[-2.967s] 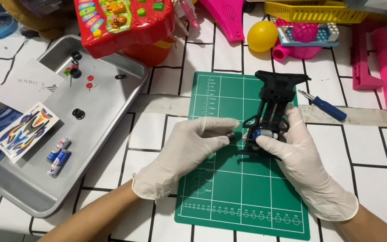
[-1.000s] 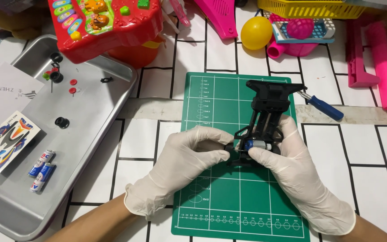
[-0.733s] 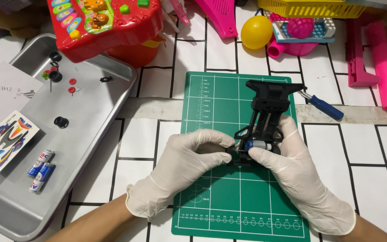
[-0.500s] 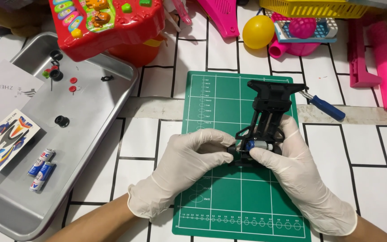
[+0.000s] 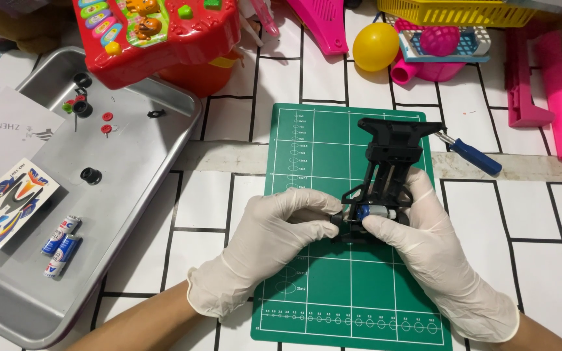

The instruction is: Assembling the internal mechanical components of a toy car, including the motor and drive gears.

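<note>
At the far left a metal tray [image 5: 157, 153] runs off the frame's edge, holding a sticker sheet [image 5: 4, 207], two small batteries [image 5: 60, 245], a white paper sheet [image 5: 8, 130] and a scatter of tiny black and red parts [image 5: 89, 117] too small to identify. Behind it a red toy [image 5: 157, 32] is cut off at the top. On the green cutting mat [image 5: 313, 286] the left hand [image 5: 274, 244], in a white glove, curls its fingers closed against the near end of a black toy-car chassis [image 5: 388, 156]; exactly what the fingertips pinch is hidden. The chassis stands over the mat's upper right, and its near end is largely covered by both hands. The right hand [image 5: 437, 257], also gloved, grips that end from the other side, thumb pressed on a small silver and blue motor [image 5: 375, 212]. A blue-handled screwdriver [image 5: 473, 155] lies partly behind the chassis, its tip hidden. Pink toys [image 5: 554, 84], a yellow ball [image 5: 375, 45] and a yellow basket [image 5: 463, 12] sit at the top right, partly cropped.
</note>
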